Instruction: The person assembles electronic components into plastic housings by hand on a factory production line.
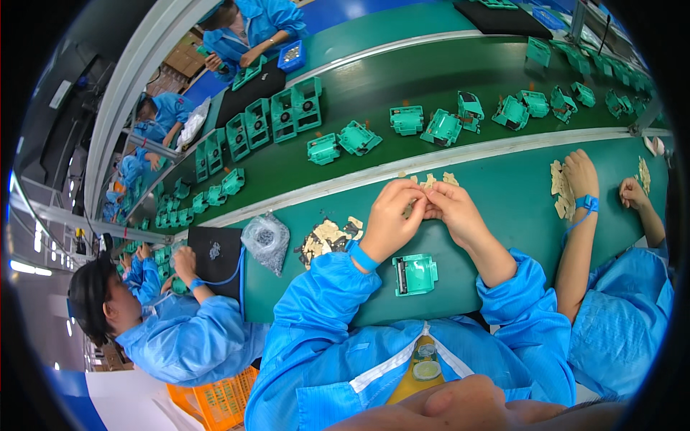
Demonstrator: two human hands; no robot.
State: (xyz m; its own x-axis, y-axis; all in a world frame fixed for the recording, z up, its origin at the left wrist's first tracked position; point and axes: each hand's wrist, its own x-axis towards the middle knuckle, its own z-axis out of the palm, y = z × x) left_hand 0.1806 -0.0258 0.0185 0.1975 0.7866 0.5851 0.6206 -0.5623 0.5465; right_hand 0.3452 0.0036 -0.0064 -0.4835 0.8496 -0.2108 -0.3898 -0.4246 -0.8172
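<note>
My left hand and my right hand meet above the green table, fingertips pinched together. Whatever they grip between them is small and mostly covered by the fingers. Just beyond my fingertips lie a few small cream-coloured flat pieces. Below my hands, close to my body, a green plastic housing with a dark strip along its left side rests on the table. To the left of my left wrist, which wears a blue wrist strap, is a loose pile of cream and black pieces.
A clear bag of small parts sits beside a black mat. Past the pale rail, a green conveyor belt carries several green housings. Co-workers sit at both sides; one hand touches cream pieces at right.
</note>
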